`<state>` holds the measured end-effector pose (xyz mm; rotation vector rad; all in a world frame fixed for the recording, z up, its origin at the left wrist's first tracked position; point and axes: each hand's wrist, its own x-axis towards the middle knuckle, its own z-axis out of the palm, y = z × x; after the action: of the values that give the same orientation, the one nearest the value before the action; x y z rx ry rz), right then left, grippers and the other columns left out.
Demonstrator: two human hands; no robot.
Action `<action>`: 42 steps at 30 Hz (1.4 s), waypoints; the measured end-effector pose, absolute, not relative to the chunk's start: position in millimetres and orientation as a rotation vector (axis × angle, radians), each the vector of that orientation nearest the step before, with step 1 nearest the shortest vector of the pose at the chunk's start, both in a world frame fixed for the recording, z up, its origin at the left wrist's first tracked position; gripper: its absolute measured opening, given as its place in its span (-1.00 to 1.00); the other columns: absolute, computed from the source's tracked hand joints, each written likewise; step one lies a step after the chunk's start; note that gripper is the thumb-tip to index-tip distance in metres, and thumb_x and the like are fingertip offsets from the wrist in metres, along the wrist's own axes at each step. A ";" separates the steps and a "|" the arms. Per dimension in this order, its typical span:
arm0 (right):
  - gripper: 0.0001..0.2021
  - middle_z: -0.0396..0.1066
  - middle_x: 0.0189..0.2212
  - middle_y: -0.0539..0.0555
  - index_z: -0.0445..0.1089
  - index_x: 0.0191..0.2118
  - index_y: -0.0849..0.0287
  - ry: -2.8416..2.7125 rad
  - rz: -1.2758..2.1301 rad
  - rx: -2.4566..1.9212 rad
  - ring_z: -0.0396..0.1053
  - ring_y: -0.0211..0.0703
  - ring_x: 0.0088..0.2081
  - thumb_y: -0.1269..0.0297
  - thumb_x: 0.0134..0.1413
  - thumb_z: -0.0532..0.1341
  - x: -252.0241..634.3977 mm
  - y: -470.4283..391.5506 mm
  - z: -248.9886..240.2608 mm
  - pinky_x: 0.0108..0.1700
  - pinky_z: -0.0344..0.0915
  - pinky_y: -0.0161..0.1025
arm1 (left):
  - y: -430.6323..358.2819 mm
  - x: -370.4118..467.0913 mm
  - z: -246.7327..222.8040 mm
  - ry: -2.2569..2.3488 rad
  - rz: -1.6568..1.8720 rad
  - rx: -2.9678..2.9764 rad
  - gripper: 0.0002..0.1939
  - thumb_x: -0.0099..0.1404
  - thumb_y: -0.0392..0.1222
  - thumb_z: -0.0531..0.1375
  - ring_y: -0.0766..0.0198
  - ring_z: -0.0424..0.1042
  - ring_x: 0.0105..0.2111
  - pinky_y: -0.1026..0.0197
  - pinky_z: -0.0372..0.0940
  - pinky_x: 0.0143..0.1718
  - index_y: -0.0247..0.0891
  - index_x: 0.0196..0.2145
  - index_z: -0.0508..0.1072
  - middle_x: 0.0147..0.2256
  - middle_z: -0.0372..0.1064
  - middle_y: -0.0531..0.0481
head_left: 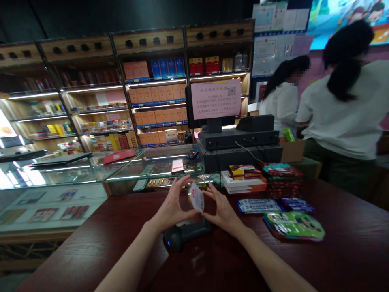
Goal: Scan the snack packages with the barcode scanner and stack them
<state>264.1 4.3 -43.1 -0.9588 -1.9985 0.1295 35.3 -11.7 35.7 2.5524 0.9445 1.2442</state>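
Note:
A small white-lidded tub [197, 197] is held upright on edge between both hands, above the dark red table [115, 243]. My left hand [173, 205] grips its left side with thumb and fingers. On the right side, the fingertips and thumb of my right hand [223, 211] touch it. Beneath the hands lies a black handheld scanner [182, 236] with a small blue light. To the right are blue-and-white packets [258, 205], purple packets [298, 205] and green bags [294, 225].
Behind stand a register with a pink sign [216, 99], stacked white boxes [240, 184] and brown packets [282, 180]. A glass counter [121, 170] spans the left. Two people in white shirts [343, 105] stand back right. Stocked shelves [158, 83] line the wall.

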 end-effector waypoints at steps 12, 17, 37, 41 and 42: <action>-0.34 0.37 0.17 0.12 -0.03 0.37 -0.04 -1.901 0.186 -0.941 0.26 0.01 0.22 0.27 0.21 0.20 269.4 -4.8 -28.1 0.24 0.20 0.09 | 0.3 56.4 28.7 1.052 1.331 2.624 0.08 0.10 -0.24 0.38 0.02 0.28 0.17 -0.13 0.16 0.22 -0.05 0.38 -0.21 0.15 0.24 -0.16; -0.46 0.47 0.07 0.08 0.10 0.30 -0.04 -1.766 0.228 -0.943 0.35 0.00 0.14 0.25 0.25 0.19 270.0 -7.3 -22.4 0.22 0.21 0.09 | 1.4 57.6 26.7 1.165 1.261 2.806 0.08 0.12 -0.24 0.35 0.00 0.31 0.13 -0.12 0.12 0.18 -0.07 0.39 -0.24 0.16 0.30 -0.17; -0.19 0.21 0.28 0.19 -0.07 0.41 -0.01 -1.951 -0.160 -0.934 0.17 0.11 0.28 0.18 0.12 0.31 280.0 -10.8 -11.3 0.25 0.18 0.12 | 0.4 70.2 24.9 0.998 1.037 2.972 0.06 0.20 -0.22 0.32 -0.01 0.28 0.16 -0.10 0.13 0.15 -0.06 0.40 -0.32 0.22 0.25 -0.22; -0.16 0.22 0.27 0.19 -0.11 0.42 -0.01 -1.979 -0.195 -0.923 0.18 0.12 0.27 0.25 0.10 0.31 279.7 -11.4 -11.0 0.23 0.19 0.12 | -1.0 72.3 25.7 1.012 1.019 3.037 0.04 0.20 -0.23 0.32 -0.03 0.16 0.26 -0.09 0.13 0.17 -0.06 0.40 -0.28 0.29 0.09 -0.28; -0.15 0.23 0.26 0.20 -0.12 0.42 -0.01 -1.985 -0.202 -0.922 0.18 0.12 0.26 0.26 0.10 0.31 279.6 -11.6 -10.8 0.23 0.19 0.13 | -1.3 72.6 25.9 1.013 1.016 3.049 0.04 0.20 -0.22 0.32 -0.03 0.15 0.28 -0.10 0.14 0.18 -0.06 0.40 -0.28 0.30 0.07 -0.29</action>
<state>279.6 -11.6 -10.8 -0.9222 -1.9848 -0.2020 72.6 -1.3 25.9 3.0488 1.0133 1.0161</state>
